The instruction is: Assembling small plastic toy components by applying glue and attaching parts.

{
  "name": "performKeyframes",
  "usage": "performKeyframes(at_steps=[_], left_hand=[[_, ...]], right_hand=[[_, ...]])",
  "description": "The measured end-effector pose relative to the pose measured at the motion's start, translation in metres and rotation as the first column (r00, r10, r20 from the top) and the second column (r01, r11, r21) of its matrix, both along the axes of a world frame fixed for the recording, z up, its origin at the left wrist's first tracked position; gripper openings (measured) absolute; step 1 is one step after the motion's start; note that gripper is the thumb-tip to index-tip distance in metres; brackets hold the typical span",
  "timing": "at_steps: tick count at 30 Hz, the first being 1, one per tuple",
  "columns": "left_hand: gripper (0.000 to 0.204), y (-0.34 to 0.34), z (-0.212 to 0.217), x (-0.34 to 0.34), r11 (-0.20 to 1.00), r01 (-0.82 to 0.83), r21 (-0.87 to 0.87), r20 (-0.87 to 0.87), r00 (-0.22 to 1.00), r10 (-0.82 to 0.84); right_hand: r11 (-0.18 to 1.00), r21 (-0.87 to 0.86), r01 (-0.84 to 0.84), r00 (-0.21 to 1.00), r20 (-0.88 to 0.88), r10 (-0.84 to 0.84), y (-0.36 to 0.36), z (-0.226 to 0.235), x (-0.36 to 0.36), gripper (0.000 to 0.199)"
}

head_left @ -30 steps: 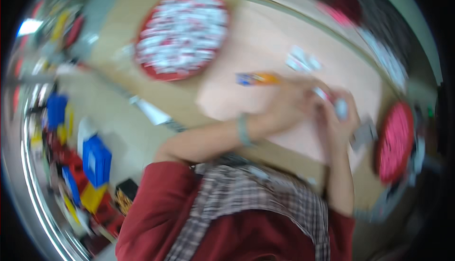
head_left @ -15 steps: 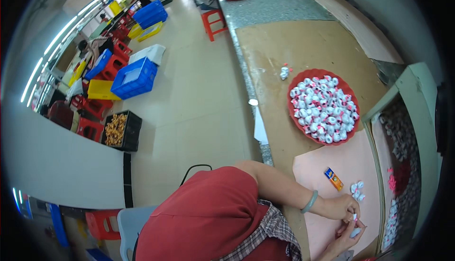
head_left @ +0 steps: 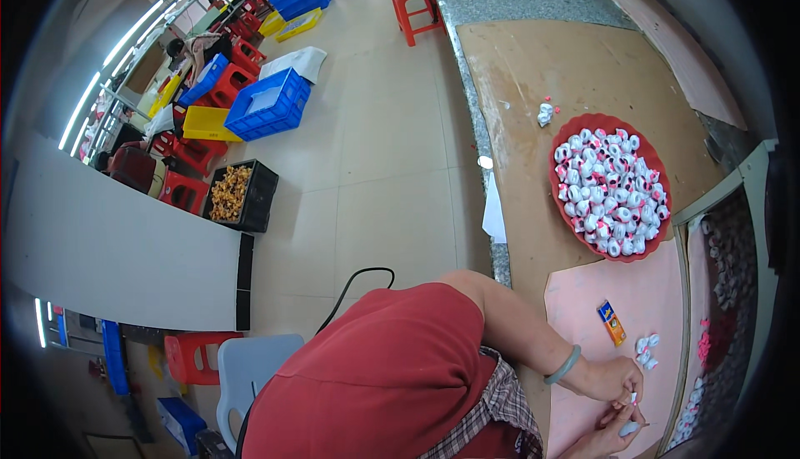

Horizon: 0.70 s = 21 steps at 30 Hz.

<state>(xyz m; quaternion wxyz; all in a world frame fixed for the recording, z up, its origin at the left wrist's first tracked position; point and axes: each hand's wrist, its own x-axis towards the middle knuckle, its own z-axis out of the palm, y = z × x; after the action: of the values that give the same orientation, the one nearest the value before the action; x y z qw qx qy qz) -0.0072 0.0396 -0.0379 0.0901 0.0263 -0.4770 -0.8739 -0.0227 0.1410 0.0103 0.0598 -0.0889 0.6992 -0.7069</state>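
light: bright, even, from ceiling strip lamps (head_left: pixel 125 50) at upper left | glare: pale sheen on floor tiles (head_left: pixel 392 150) | shadows: soft, faint | focus: sharp at centre, hands at lower right small and slightly soft | distortion: strong fisheye, bench edge (head_left: pixel 475 125) bows, black vignette around the rim

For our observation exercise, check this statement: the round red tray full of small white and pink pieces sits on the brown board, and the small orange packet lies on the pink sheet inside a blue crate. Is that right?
Not quite. The head view shows the small orange packet lying flat on the pink sheet on the table, not inside a blue crate. The rest holds: the round red tray full of small white and pink pieces sits on the brown board.
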Motion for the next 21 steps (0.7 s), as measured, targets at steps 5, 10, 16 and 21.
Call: performKeyframes(at_steps=[5, 10, 16, 21], left_hand=[[0.014, 0.003, 0.007, 0.001, 0.999, 0.001, -0.032, -0.004, 1.000, -0.001], [0.014, 0.000, 0.004, -0.001, 1.000, -0.006, -0.030, -0.016, 1.000, 0.006], [0.014, 0.000, 0.010, 0.001, 0.997, -0.001, -0.081, -0.015, 1.000, 0.000], [0.014, -0.002, 0.012, 0.001, 0.995, -0.006, -0.104, -0.011, 1.000, 0.005]], right_hand=[[0.992, 0.126, 0.024, 0.992, -0.126, -0.008, 0.027, -0.040, -0.023, 0.013], [0.996, 0.048, 0.072, 0.997, -0.002, -0.072, 0.001, -0.001, -0.002, 0.013], [0.998, 0.022, 0.051, 0.999, -0.010, -0.051, 0.002, 0.006, 0.001, 0.012], [0.999, 0.024, 0.044, 0.999, -0.025, -0.043, 0.006, 0.000, -0.003, 0.011]])
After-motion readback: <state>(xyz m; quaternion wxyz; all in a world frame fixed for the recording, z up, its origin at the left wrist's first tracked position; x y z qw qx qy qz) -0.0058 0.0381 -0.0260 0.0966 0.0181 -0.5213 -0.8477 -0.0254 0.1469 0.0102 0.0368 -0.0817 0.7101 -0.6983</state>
